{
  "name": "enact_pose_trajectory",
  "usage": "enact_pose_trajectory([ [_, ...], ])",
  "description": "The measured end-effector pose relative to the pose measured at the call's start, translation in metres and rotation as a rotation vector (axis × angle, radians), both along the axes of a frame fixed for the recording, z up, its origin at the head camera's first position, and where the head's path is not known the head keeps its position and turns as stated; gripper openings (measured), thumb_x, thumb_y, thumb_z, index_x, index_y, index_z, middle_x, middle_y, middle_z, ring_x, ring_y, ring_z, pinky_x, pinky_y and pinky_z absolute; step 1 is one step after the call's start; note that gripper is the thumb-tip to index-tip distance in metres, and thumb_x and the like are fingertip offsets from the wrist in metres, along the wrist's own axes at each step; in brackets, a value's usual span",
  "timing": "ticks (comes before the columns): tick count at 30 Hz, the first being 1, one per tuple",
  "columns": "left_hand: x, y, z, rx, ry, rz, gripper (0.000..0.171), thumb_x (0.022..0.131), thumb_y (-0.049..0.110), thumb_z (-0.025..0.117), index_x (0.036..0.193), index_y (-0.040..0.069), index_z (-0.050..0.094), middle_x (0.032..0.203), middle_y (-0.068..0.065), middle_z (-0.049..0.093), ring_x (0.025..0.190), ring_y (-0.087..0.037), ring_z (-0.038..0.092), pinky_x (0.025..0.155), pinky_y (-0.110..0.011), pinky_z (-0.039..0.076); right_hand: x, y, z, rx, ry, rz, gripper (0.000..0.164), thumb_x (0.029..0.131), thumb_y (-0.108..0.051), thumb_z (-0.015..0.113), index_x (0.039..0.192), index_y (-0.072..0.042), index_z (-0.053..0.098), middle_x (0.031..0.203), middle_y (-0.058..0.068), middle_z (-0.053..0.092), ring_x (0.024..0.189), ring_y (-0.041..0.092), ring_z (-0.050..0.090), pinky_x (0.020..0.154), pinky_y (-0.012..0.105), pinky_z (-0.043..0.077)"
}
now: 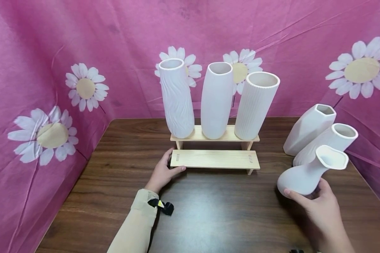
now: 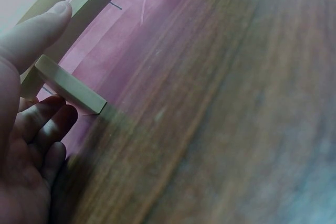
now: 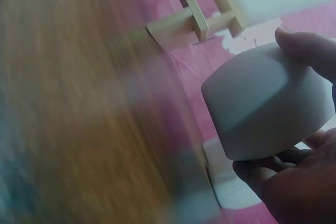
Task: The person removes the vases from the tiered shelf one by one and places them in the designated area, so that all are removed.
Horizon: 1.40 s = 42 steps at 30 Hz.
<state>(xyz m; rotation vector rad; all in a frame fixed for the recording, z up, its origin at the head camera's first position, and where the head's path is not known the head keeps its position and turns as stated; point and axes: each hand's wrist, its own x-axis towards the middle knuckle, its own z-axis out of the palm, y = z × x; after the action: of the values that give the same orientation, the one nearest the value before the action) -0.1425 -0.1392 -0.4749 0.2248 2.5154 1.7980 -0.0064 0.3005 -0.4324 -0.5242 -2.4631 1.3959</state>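
Observation:
A two-step wooden stand (image 1: 215, 159) sits on the table. My left hand (image 1: 163, 173) grips the left end of its lower step, thumb at the front edge; in the left wrist view the fingers (image 2: 44, 121) curl beside the stand's leg (image 2: 71, 85). On the upper step stand a wavy-textured white vase (image 1: 177, 100), a smooth white vase (image 1: 216, 102) and a ribbed white vase (image 1: 255, 107). At the right, my right hand (image 1: 323, 207) holds a round-bellied white vase (image 1: 301, 177) with a flared, wavy rim. Its base appears raised off the table in the right wrist view.
Behind the held vase, a faceted white vase (image 1: 308, 130) and another textured white vase (image 1: 324, 146) stand close together near the table's right edge. A pink cloth (image 1: 130, 88) with daisies hangs behind and beside the brown wooden table (image 1: 215, 218).

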Motion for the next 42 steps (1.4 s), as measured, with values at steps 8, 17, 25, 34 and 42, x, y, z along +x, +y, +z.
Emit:
enact_pose_trajectory([
  [8,0.001,0.0,0.002,-0.003,-0.005,0.004,0.092,0.079,0.019,0.087,0.154,0.008,0.036,0.136,-0.011,0.062,0.124,-0.025,0.055,0.109,-0.047,0.036,0.006,0.015,-0.003,0.032,-0.044,-0.051,0.065,0.077,-0.021,0.089,0.128,-0.013,0.05,0.091,-0.028,0.054,0.087,-0.008,0.049,0.07,0.011,0.036],
  [17,0.001,0.0,0.002,0.002,-0.001,-0.001,0.092,0.079,0.017,0.087,0.154,0.006,0.035,0.135,-0.012,0.062,0.123,-0.026,0.056,0.108,-0.046,0.037,0.009,0.027,-0.004,0.058,-0.069,-0.085,0.069,0.078,-0.023,0.088,0.129,-0.001,0.047,0.086,-0.031,0.051,0.083,-0.01,0.047,0.068,0.01,0.035],
  [25,0.002,0.0,0.003,-0.004,0.008,-0.005,0.092,0.079,0.017,0.087,0.154,0.004,0.035,0.134,-0.012,0.063,0.122,-0.026,0.057,0.108,-0.047,0.037,0.009,0.031,-0.007,0.045,-0.086,-0.117,0.081,0.078,-0.023,0.088,0.139,0.006,0.042,0.089,-0.031,0.048,0.087,-0.009,0.044,0.071,0.008,0.032],
  [34,0.001,0.001,0.0,-0.005,0.024,-0.007,0.092,0.08,0.015,0.086,0.154,0.003,0.033,0.134,-0.013,0.063,0.121,-0.026,0.058,0.107,-0.046,0.039,0.007,0.035,-0.018,-0.044,-0.092,-0.141,0.082,0.079,-0.021,0.088,0.144,-0.002,0.041,0.1,-0.026,0.049,0.094,-0.007,0.046,0.075,0.005,0.033],
  [42,0.0,0.001,-0.001,0.004,0.016,-0.002,0.091,0.08,0.013,0.087,0.154,0.005,0.034,0.134,-0.012,0.063,0.121,-0.025,0.058,0.107,-0.045,0.038,0.006,0.041,-0.022,-0.059,-0.078,-0.163,0.075,0.079,-0.021,0.088,0.14,-0.01,0.045,0.101,-0.026,0.05,0.097,-0.006,0.047,0.077,0.004,0.033],
])
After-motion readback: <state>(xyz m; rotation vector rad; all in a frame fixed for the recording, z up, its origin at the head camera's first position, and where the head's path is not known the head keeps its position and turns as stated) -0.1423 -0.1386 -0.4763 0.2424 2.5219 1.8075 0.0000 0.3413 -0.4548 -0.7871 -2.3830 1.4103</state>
